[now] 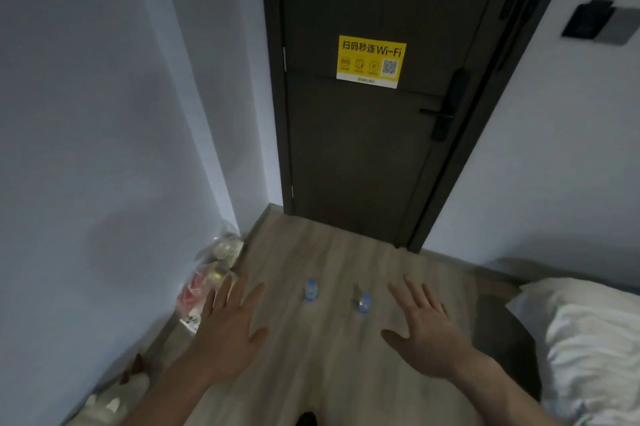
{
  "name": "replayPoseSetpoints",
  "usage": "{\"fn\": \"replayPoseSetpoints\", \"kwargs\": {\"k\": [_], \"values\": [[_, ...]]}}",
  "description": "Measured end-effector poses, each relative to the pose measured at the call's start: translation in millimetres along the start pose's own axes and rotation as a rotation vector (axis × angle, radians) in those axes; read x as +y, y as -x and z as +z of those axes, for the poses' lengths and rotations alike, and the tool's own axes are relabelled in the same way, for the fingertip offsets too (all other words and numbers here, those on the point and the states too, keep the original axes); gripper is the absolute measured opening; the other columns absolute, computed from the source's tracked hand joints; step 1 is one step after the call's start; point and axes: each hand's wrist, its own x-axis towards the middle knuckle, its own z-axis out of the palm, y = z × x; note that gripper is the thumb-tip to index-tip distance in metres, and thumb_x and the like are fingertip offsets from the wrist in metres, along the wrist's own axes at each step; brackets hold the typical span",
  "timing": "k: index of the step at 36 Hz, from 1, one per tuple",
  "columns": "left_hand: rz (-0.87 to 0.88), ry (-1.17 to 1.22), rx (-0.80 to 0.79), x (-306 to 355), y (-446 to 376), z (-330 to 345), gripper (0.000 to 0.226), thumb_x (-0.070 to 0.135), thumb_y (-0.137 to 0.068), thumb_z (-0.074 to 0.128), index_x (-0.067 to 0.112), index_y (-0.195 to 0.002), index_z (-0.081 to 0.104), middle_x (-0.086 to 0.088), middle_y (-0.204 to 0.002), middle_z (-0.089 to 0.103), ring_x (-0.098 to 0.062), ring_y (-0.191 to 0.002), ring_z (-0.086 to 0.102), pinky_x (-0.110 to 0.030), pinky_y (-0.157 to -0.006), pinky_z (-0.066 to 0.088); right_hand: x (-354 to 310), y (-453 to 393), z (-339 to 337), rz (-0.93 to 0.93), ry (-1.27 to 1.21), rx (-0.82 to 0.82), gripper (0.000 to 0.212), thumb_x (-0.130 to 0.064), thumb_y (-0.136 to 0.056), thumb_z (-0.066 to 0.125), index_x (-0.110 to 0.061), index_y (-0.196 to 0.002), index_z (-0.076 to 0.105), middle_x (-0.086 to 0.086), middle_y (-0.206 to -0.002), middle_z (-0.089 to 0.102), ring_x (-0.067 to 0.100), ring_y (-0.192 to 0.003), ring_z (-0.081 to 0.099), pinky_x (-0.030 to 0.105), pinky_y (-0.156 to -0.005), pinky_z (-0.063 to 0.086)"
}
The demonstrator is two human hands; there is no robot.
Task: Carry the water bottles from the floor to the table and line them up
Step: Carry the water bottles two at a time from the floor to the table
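Observation:
Two small clear water bottles with blue labels and caps stand upright on the wooden floor. The left bottle (311, 290) is a little farther from me than the right bottle (364, 303). My left hand (231, 325) hovers palm down, fingers spread, to the left of the left bottle. My right hand (423, 328) hovers the same way to the right of the right bottle. Neither hand touches a bottle. No table is in view.
A dark door (374, 107) with a yellow Wi-Fi sign closes the far end of the narrow floor. A clear plastic bag (207, 282) of items lies against the left wall. A bed with white bedding (585, 339) fills the right side. White slippers (114, 398) sit at bottom left.

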Motion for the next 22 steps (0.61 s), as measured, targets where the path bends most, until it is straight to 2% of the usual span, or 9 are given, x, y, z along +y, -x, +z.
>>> {"fn": "replayPoseSetpoints", "kwargs": {"k": [3, 7, 13, 19, 22], "values": [[0.037, 0.031, -0.021, 4.5, -50.7, -3.9, 0.075, 0.054, -0.096, 0.044, 0.034, -0.158, 0.007, -0.002, -0.166, -0.010, -0.027, -0.153, -0.011, -0.040, -0.119, -0.009, 13.0, -31.8, -13.7, 0.044, -0.013, 0.002, 0.084, -0.058, -0.099, 0.049, -0.035, -0.161, -0.002, -0.004, -0.168, -0.019, 0.028, -0.156, -0.013, 0.048, -0.125, 0.007], [0.078, 0.024, -0.060, 13.2, -110.2, -5.2, 0.076, 0.054, -0.094, 0.043, 0.030, -0.158, 0.009, -0.003, -0.166, -0.011, -0.028, -0.153, -0.008, -0.042, -0.122, 0.000, 34.0, -64.7, -26.0, 0.095, -0.041, -0.009, 0.084, -0.058, -0.099, 0.049, -0.035, -0.161, -0.002, -0.002, -0.168, -0.019, 0.029, -0.156, -0.013, 0.049, -0.126, 0.007], [0.106, 0.042, -0.108, 39.5, -192.2, 2.9, 0.075, 0.049, -0.097, 0.046, 0.031, -0.159, 0.008, -0.001, -0.166, -0.014, -0.024, -0.153, -0.013, -0.042, -0.124, 0.000, 68.1, -123.0, -46.0, 0.144, -0.091, -0.035, 0.084, -0.056, -0.099, 0.051, -0.036, -0.161, -0.001, -0.003, -0.169, -0.018, 0.028, -0.156, -0.012, 0.048, -0.126, 0.009], [0.027, 0.063, -0.170, 67.5, -264.5, 12.8, 0.072, 0.046, -0.098, 0.045, 0.031, -0.159, 0.008, -0.001, -0.166, -0.012, -0.026, -0.153, -0.011, -0.044, -0.124, -0.001, 110.3, -203.9, -69.2, 0.123, -0.068, -0.078, 0.083, -0.057, -0.098, 0.051, -0.036, -0.161, 0.001, -0.002, -0.169, -0.015, 0.028, -0.157, -0.009, 0.047, -0.125, 0.010], [-0.046, 0.090, -0.197, 80.0, -296.4, 19.1, 0.072, 0.045, -0.098, 0.046, 0.031, -0.158, 0.010, 0.000, -0.166, -0.011, -0.026, -0.153, -0.007, -0.044, -0.124, 0.004, 129.0, -250.4, -82.5, 0.087, -0.058, -0.116, 0.083, -0.058, -0.098, 0.050, -0.036, -0.162, 0.002, -0.004, -0.170, -0.013, 0.027, -0.157, -0.006, 0.045, -0.127, 0.013]]}}
